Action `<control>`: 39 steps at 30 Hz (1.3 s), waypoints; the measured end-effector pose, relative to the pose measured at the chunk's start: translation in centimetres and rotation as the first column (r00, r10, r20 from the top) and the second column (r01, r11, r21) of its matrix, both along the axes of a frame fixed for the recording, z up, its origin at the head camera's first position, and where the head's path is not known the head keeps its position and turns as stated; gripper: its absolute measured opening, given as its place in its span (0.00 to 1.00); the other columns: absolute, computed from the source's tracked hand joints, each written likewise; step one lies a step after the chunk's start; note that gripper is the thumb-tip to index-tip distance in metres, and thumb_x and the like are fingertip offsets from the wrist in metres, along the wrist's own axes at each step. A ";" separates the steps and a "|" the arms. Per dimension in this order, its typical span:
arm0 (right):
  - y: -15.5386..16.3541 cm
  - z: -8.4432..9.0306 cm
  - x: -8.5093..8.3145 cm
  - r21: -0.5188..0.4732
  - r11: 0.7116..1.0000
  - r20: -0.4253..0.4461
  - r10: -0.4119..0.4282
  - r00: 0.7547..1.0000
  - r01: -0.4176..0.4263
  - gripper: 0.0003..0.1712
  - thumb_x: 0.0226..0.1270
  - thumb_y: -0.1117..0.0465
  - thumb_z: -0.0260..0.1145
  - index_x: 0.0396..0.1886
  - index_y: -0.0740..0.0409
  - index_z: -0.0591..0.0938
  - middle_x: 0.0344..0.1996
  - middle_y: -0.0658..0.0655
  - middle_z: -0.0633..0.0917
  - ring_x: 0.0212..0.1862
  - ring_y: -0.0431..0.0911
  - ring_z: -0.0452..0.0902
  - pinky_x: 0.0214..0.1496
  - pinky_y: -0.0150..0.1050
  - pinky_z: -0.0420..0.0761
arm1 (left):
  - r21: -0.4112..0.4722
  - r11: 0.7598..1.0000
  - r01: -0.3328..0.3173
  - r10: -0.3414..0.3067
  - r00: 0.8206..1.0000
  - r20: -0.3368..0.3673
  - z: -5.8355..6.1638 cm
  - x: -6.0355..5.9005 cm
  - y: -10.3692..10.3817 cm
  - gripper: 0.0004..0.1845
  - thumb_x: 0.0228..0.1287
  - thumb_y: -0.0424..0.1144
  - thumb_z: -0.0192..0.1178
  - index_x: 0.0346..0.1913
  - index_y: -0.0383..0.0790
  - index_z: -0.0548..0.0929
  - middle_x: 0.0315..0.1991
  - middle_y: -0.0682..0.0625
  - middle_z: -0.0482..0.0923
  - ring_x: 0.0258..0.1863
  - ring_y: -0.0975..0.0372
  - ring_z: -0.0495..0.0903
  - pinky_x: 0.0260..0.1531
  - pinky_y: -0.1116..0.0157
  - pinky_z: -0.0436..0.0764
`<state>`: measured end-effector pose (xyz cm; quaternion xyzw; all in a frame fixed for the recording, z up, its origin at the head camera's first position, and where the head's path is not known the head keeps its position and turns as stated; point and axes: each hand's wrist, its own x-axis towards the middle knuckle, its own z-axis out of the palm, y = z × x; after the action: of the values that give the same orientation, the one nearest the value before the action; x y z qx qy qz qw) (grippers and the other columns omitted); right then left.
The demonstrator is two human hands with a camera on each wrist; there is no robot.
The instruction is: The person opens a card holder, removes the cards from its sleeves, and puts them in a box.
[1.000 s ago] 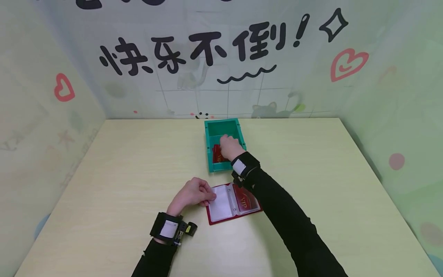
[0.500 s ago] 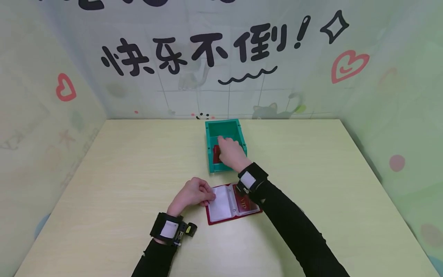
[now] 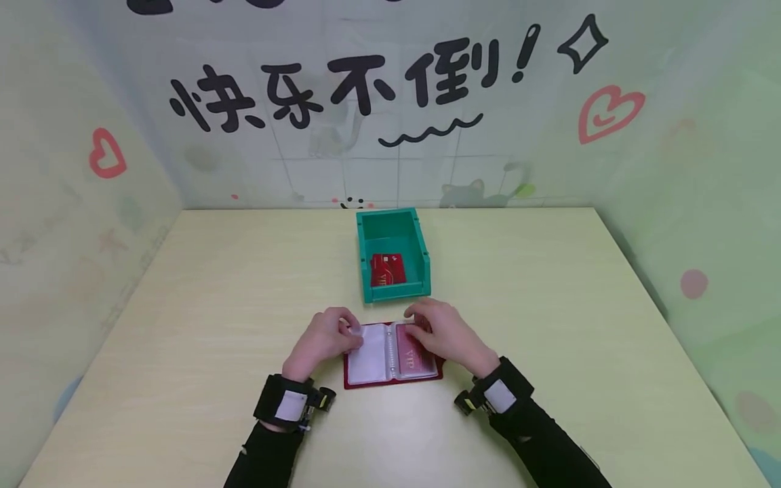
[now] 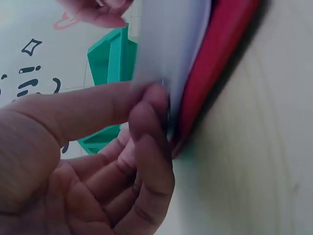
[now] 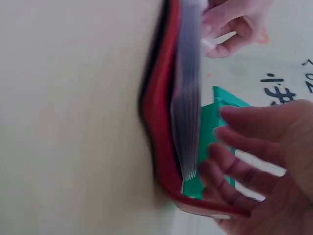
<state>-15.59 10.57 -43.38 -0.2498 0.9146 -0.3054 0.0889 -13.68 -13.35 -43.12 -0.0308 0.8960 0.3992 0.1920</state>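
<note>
A small red card album (image 3: 390, 384) lies spread on the table, its ring spine in the middle. A white page shows on its left side, and a red VIP card (image 3: 410, 359) sits behind clear plastic on its right. My left hand (image 3: 323, 341) pinches the left page's outer edge between thumb and fingers; the left wrist view shows the white page (image 4: 164, 44) in that pinch. My right hand (image 3: 450, 337) is over the album's upper right part. In the right wrist view its fingers (image 5: 239, 171) are spread and loosely bent beside the stacked pages (image 5: 188, 107), nothing held between them.
Behind the album stands a green bin (image 3: 394, 293) with red VIP cards (image 3: 387, 270) inside. The pale wooden table (image 3: 183, 339) reaches a printed backdrop (image 3: 293, 169) at the back and both sides.
My right hand has come out of the green bin, back toward me to the album's right page. My left hand keeps its pinch on the page.
</note>
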 end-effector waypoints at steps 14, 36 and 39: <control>2.3 -3.4 0.1 -0.145 0.989 0.119 -0.009 0.993 0.027 0.28 0.60 0.56 0.76 0.60 0.54 0.83 0.52 0.57 0.76 0.58 0.51 0.67 0.57 0.44 0.72 | -0.057 0.988 0.141 -0.151 0.959 -0.239 0.1 1.0 3.9 0.05 0.63 0.29 0.65 0.42 0.35 0.86 0.33 0.46 0.80 0.32 0.60 0.73 0.33 0.69 0.76; 2.2 -4.9 1.8 -0.172 0.978 -0.044 -0.126 0.991 0.117 0.29 0.53 0.53 0.80 0.56 0.49 0.84 0.50 0.56 0.77 0.56 0.50 0.65 0.59 0.52 0.61 | 0.060 0.985 0.163 -0.156 0.981 -0.114 -1.0 1.2 4.5 0.12 0.71 0.40 0.61 0.30 0.37 0.85 0.17 0.53 0.67 0.22 0.62 0.70 0.23 0.70 0.64; 2.2 -4.8 1.8 -0.177 0.977 -0.041 -0.130 0.991 0.121 0.29 0.53 0.54 0.80 0.57 0.49 0.84 0.50 0.56 0.77 0.56 0.51 0.64 0.59 0.53 0.61 | 0.058 0.985 0.163 -0.156 0.982 -0.107 -0.9 1.3 4.7 0.12 0.71 0.40 0.61 0.29 0.38 0.84 0.16 0.53 0.64 0.20 0.63 0.67 0.22 0.70 0.62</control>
<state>-13.79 12.76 -48.14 -0.2063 0.9004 -0.3824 0.0235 -12.42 -8.65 -44.00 0.0679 0.8905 0.4130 0.1783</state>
